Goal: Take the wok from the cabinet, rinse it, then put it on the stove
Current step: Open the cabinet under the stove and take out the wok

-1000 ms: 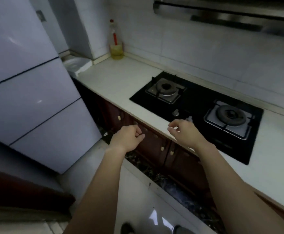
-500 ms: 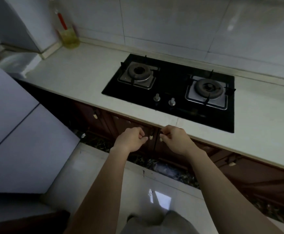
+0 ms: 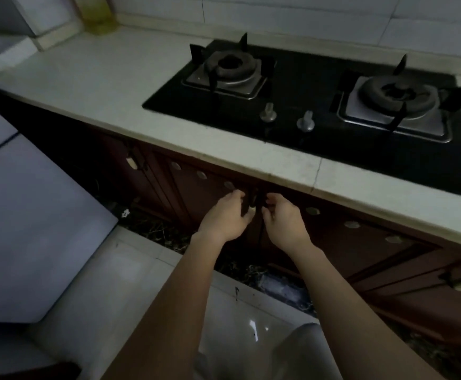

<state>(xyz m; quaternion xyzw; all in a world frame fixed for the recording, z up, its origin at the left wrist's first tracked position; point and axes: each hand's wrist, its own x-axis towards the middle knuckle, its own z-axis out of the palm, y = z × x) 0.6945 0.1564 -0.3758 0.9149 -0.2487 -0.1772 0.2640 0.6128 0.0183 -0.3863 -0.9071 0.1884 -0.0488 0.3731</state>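
Note:
Two dark brown cabinet doors [image 3: 212,187] meet under the pale countertop [image 3: 251,157], below a black two-burner gas stove [image 3: 306,111]. My left hand [image 3: 228,215] curls around the vertical handle [image 3: 252,201] of the left door. My right hand [image 3: 282,218] curls at the handle of the right door [image 3: 361,237]. Both doors look closed. No wok shows anywhere; the cabinet's inside is hidden.
A white fridge [image 3: 26,220] stands close on the left. A yellow bottle [image 3: 99,19] sits in the back corner of the counter. Two knobs [image 3: 286,120] sit at the stove's front edge. Glossy floor tiles [image 3: 141,283] lie below, with a dark kickboard strip.
Both hands dropped from counter height to the cabinet handles and closed around them. The view tilted down and moved nearer to the cabinet.

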